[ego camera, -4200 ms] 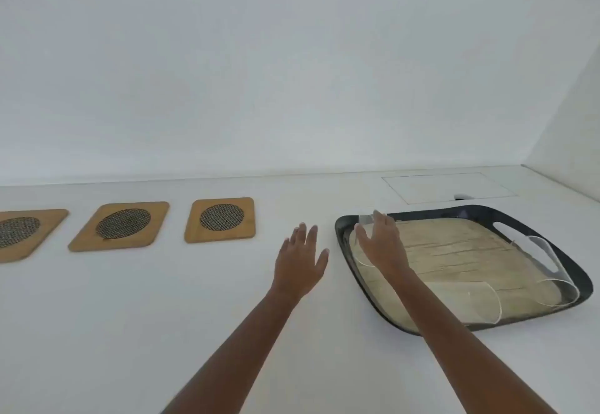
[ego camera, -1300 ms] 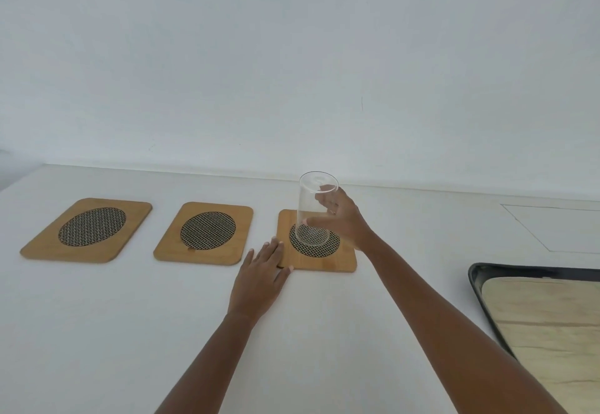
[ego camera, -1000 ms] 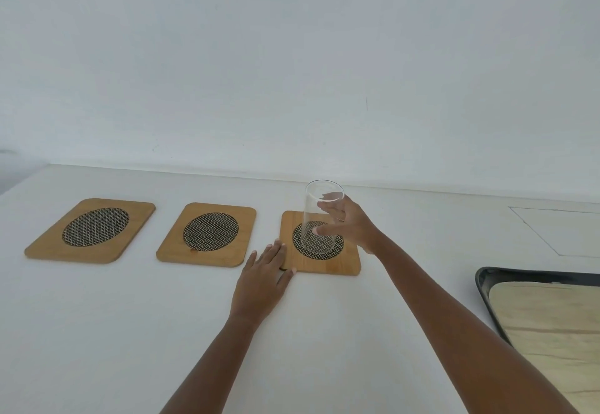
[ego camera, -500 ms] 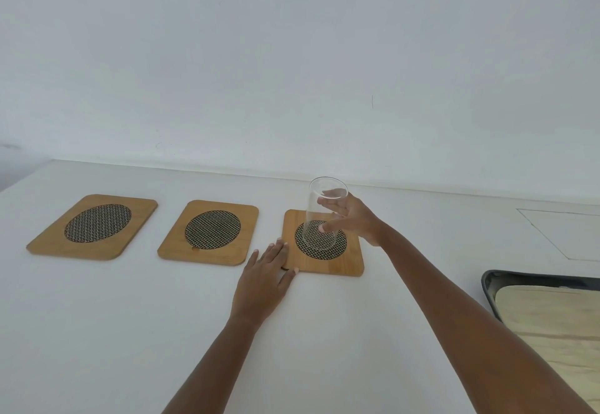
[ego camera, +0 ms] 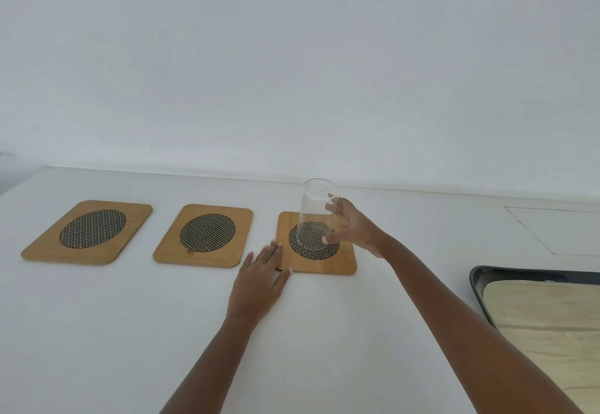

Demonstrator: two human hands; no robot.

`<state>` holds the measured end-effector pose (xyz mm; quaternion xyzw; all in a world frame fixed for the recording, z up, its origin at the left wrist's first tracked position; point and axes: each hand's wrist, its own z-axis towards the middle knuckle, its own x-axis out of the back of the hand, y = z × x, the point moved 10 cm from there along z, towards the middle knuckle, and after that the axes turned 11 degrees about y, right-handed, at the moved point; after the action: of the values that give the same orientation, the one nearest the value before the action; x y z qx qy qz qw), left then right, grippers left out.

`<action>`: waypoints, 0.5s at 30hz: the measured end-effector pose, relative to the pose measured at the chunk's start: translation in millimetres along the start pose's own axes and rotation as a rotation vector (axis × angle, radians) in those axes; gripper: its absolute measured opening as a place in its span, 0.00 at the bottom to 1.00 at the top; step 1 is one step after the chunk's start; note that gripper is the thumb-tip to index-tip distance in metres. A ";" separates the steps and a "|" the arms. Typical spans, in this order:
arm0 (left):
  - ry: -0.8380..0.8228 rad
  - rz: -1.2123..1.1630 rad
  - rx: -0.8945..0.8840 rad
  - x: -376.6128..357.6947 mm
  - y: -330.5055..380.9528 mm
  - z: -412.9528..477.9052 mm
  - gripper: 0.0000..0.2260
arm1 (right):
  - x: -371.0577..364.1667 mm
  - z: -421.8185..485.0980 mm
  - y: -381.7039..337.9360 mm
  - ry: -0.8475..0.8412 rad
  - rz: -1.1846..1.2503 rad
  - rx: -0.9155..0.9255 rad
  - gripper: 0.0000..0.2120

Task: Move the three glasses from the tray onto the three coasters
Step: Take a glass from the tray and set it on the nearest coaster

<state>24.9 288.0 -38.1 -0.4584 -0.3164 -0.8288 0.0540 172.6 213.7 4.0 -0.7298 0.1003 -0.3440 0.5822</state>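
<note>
A clear glass (ego camera: 316,218) stands upright on the mesh disc of the right coaster (ego camera: 324,265). My right hand (ego camera: 355,230) is just right of it, fingers spread, with only the fingertips at the glass's right side. My left hand (ego camera: 259,283) lies flat on the table, palm down, its fingertips touching the right coaster's front left corner. The middle coaster (ego camera: 204,235) and the left coaster (ego camera: 87,233) carry nothing. Only the left part of the tray (ego camera: 477,283) shows at the right edge. No glasses are visible on that part.
The white table runs back to a white wall. A thin rectangular outline (ego camera: 558,230) is set in the tabletop behind the tray. The table's left edge shows at the far left.
The glass came from the tray to the right coaster and was lowered onto it. My right hand has loosened and its fingers have spread. My left hand stays at the coaster's corner.
</note>
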 end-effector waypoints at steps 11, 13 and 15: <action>-0.036 -0.052 -0.082 -2.1 41.5 -29.4 0.24 | 48.4 -123.9 15.2 0.045 -0.531 0.106 0.35; -0.030 -0.172 -0.013 -3.9 57.2 -37.1 0.23 | 62.2 -145.8 17.3 0.042 -0.578 0.086 0.34; -0.030 -0.287 0.028 -8.0 82.5 -45.9 0.22 | 80.5 -166.8 20.4 0.053 -0.609 0.061 0.33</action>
<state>27.5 194.6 -22.7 -0.4200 -0.3911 -0.8164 -0.0634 134.3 33.2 30.5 -0.6991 -0.1183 -0.5246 0.4712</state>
